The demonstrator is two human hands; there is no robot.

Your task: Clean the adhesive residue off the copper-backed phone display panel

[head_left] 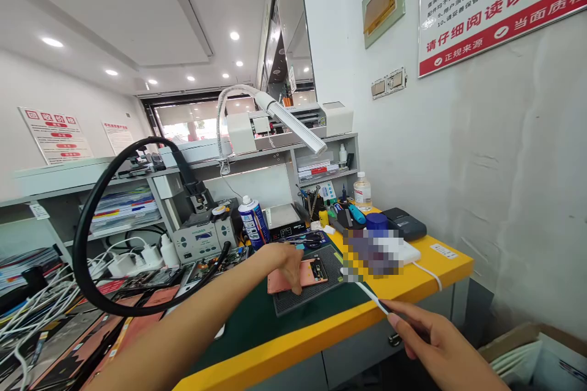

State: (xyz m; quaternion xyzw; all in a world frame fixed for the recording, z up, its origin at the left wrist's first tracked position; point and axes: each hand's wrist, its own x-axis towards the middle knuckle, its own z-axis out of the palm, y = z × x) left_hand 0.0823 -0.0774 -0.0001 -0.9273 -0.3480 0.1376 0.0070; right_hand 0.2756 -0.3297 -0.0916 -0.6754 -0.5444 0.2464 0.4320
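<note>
My left hand reaches over an opened pink phone, thumb toward its near side and the other fingers partly hidden behind. Part of the phone's inside shows at its right end, with a dark board and metal pieces. The phone lies on a dark grey textured mat. Over the yellow table edge, my right hand pinches a thin white stick-like or cable-like thing between thumb and forefinger. Its far end points toward the mat's right edge; I cannot make out its kind.
A black flexible arm loops at the left over several opened devices and white cables. Behind the mat stand a blue spray can and a grey soldering station. A white box and a black case lie right, beside a blurred patch.
</note>
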